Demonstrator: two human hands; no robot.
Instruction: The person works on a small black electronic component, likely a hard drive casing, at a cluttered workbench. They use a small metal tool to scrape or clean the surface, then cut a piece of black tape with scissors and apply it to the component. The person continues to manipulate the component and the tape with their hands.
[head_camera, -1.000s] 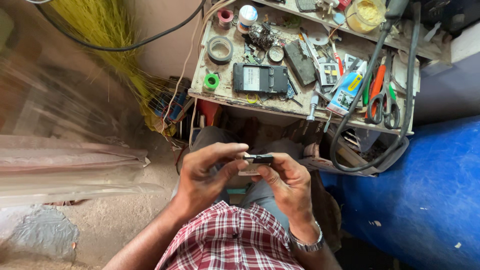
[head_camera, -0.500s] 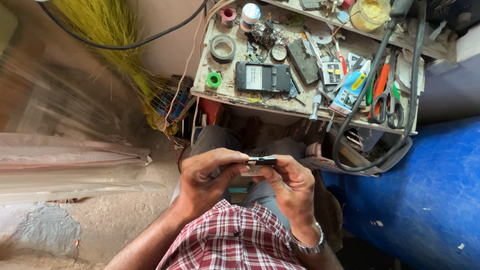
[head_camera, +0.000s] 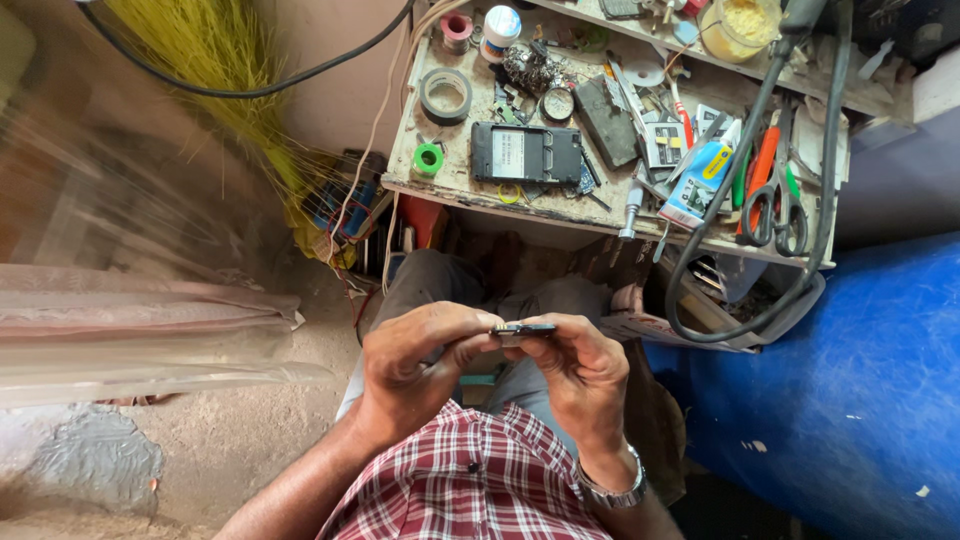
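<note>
**Both hands pinching a small dark device over the lap**

The left hand (head_camera: 420, 365) and the right hand (head_camera: 575, 370) are meeting in front of the person's chest, above the grey trousers; between them a small flat dark device (head_camera: 522, 329) is being held edge-on to the camera, level and roughly horizontal. The left hand's fingers (head_camera: 455, 325) are curling closed over the device's left end, the thumb pressing in from below; the right hand's fingers (head_camera: 570, 335) are wrapping closed around its right end, so that only a short middle stretch of the device is showing between the two sets of fingertips. Whether anything else is sitting under the device cannot be told, since the fingers are covering it.

A metal wristwatch (head_camera: 612, 490) is sitting on the right wrist; a red checked shirt (head_camera: 470, 490) is filling the lower middle of the view. Well apart, farther from the body, a cluttered workbench (head_camera: 455, 185) is carrying a dark rectangular device (head_camera: 527, 153), a roll of grey tape (head_camera: 446, 94), a small green tape roll (head_camera: 429, 159) and scissors with dark handles (head_camera: 778, 205); a blue barrel (head_camera: 850, 380) is standing at the right.
</note>
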